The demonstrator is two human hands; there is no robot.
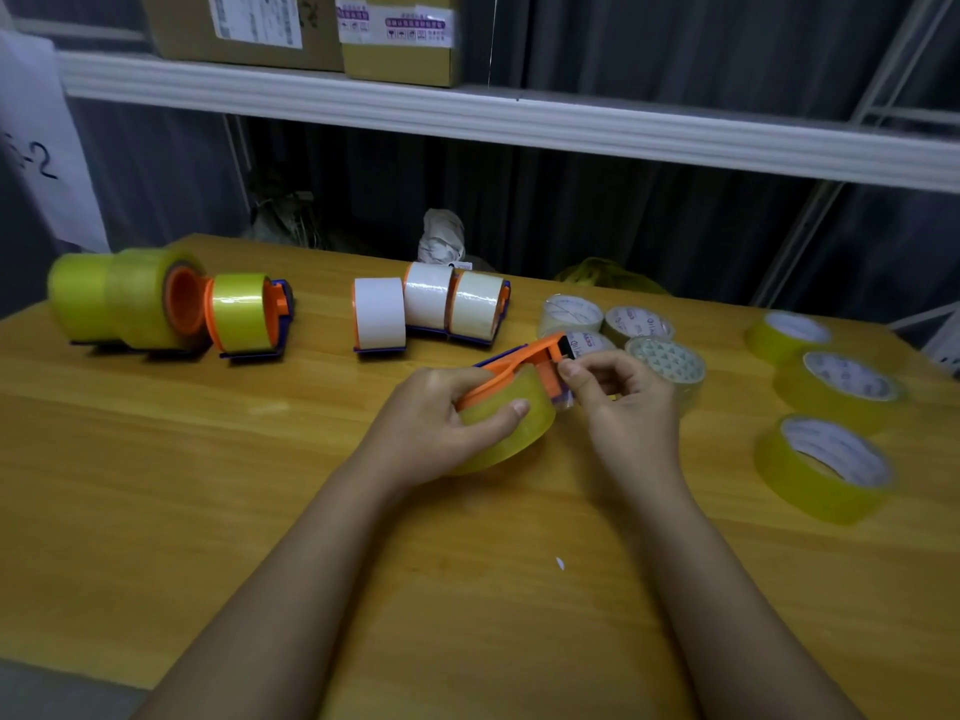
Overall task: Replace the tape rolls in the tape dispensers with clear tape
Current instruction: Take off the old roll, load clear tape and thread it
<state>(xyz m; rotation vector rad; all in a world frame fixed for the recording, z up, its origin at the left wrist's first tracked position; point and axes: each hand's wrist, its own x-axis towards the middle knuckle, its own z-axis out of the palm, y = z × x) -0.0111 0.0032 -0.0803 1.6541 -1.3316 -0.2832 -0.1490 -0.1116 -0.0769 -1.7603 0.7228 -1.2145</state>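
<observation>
Counter (156, 459) of yellow wood carries everything, and the held dispenser (519, 363) near its middle is the landmark. Left of that dispenser and farther back stand dispensers with yellow rolls (241, 314); straight behind it stand three with white rolls (428, 309). Right of it lie three loose yellow rolls (823, 467), flat on their sides, and just behind it and to its right a cluster of clear rolls (670, 363), also flat.

Both hands meet at the dispenser, lifted a little off the counter. The left hand (441, 423) wraps the mounted roll (506, 428) from the near-left side, thumb pressed across its face, fingers curled under it. The right hand (618, 392) comes in from the right, thumb and forefinger pinched at the dispenser's cutter end, apparently on the tape's free end, though the strip itself is too faint to make out.

The dispenser's long axis runs from near-left up to far-right, cutter end toward the right hand, so that hand is nearer the working end while the left steadies the body. Any pull on the tape should probably follow that axis, away from the left hand. The clear rolls sit just past the right hand, within its easier reach.
</observation>
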